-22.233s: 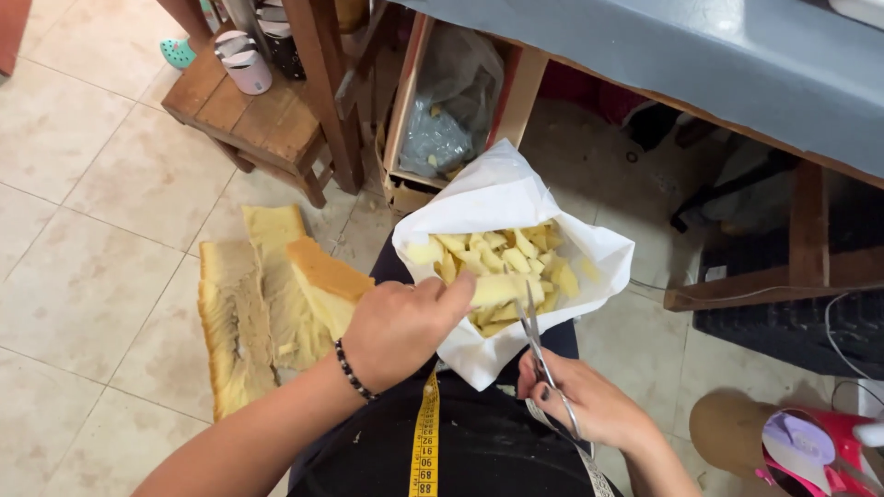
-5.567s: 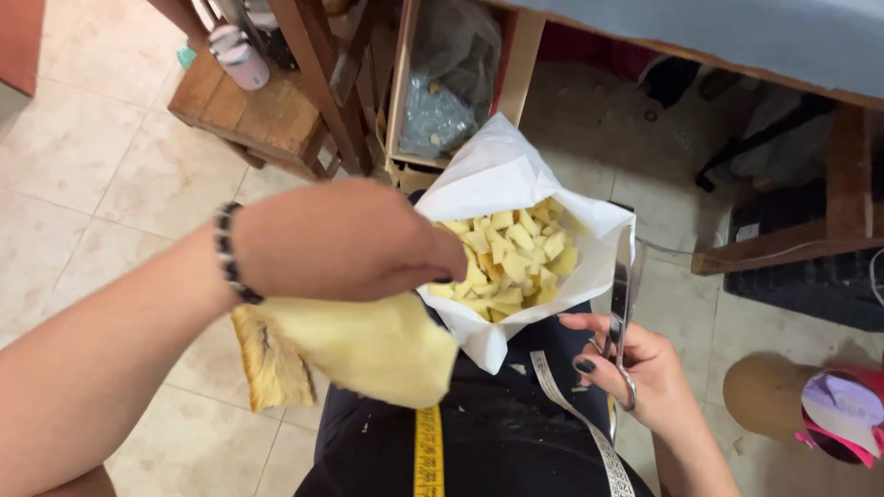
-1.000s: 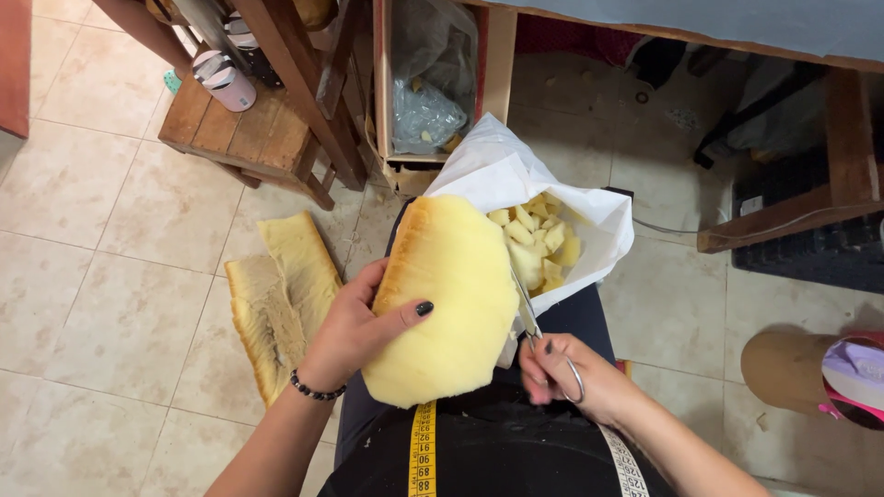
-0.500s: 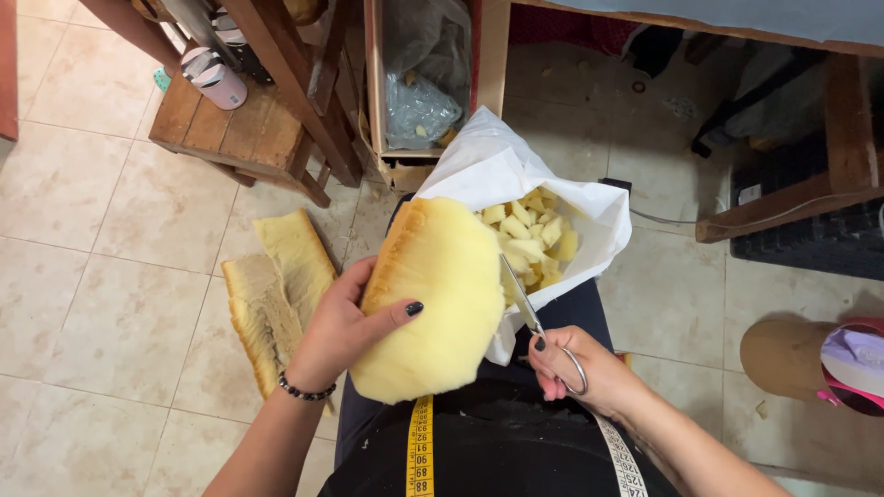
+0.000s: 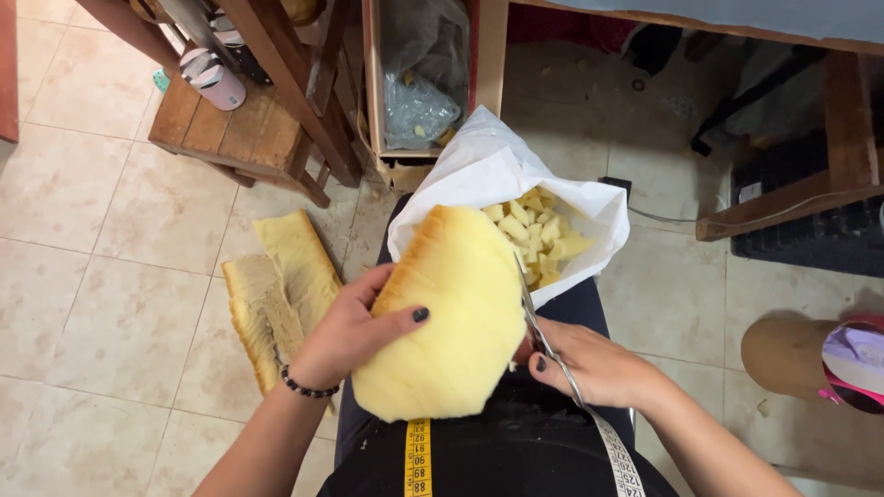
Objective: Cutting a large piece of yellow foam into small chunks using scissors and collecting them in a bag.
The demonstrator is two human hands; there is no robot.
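- The left hand [image 5: 354, 336] is gripping a thick slab of yellow foam [image 5: 447, 322] by its left edge, thumb lying across the face and fingers wrapping behind; the slab is being held upright-tilted over the person's lap.
- The right hand [image 5: 594, 364] is closing its fingers through the loops of a pair of scissors [image 5: 539, 327], whose blades are running up along the slab's right edge; how far apart the blades are standing cannot be told, since the foam is hiding them.
- The foam is looking light, soft and springy, likely to be squashing under a pinch rather than slipping; a broad hold near the edge opposite the scissors, as the left hand is taking, is probably keeping it steadiest.
- Just beyond the scissors, a white bag [image 5: 479, 166] is lying open on the lap, holding many small yellow foam cubes [image 5: 543, 235].
- To the outside of the left hand, more foam pieces [image 5: 276, 285] are lying on the tiled floor [image 5: 101, 276].
- Farther off, a clear plastic bag [image 5: 419, 78] is sitting inside a wooden frame, its contents hard to tell.
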